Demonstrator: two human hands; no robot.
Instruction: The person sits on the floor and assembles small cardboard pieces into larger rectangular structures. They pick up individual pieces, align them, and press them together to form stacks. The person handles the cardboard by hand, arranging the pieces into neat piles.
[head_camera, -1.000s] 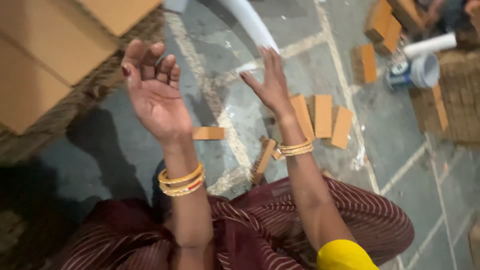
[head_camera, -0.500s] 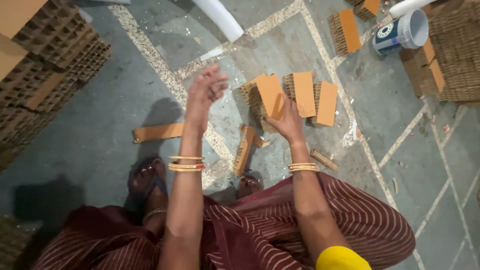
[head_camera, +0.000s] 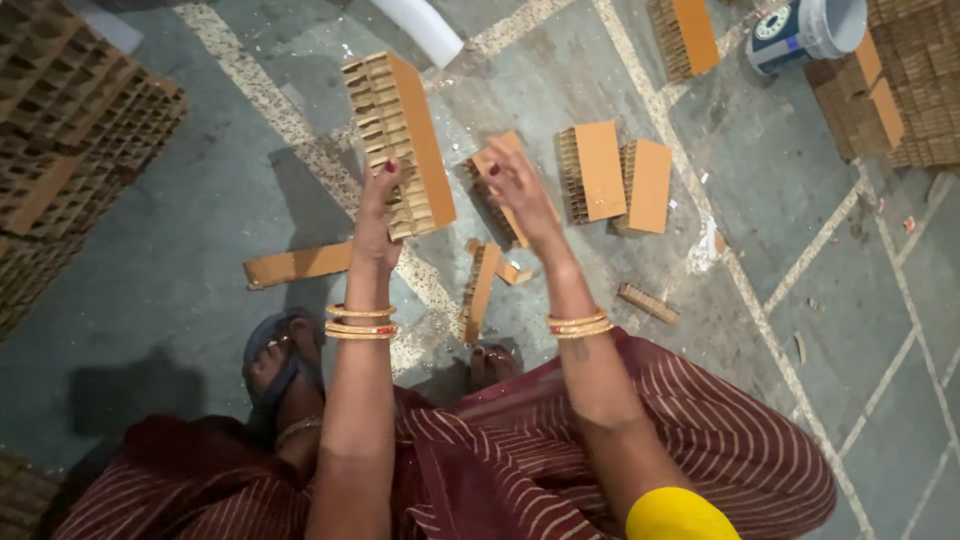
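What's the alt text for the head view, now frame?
Seen from above, a seated person's left hand holds up a honeycomb cardboard block while the right hand reaches open-fingered toward another block on the stone floor. More blocks, flat cardboard strips and a tipped white bucket lie around.

Two hands show: the left hand (head_camera: 376, 222) holding one honeycomb cardboard block (head_camera: 400, 143), the right hand (head_camera: 518, 186) beside it. Four more such blocks lie on the floor: one (head_camera: 497, 190) partly behind the right hand, two (head_camera: 592, 171) (head_camera: 644, 185) side by side, and one (head_camera: 686, 34) at the top edge. There are also three flat cardboard strips (head_camera: 296, 265) (head_camera: 481, 290) (head_camera: 648, 302), one white bucket (head_camera: 808, 31), one white tube (head_camera: 425, 27), and two sandalled feet (head_camera: 275, 362) (head_camera: 491, 361).
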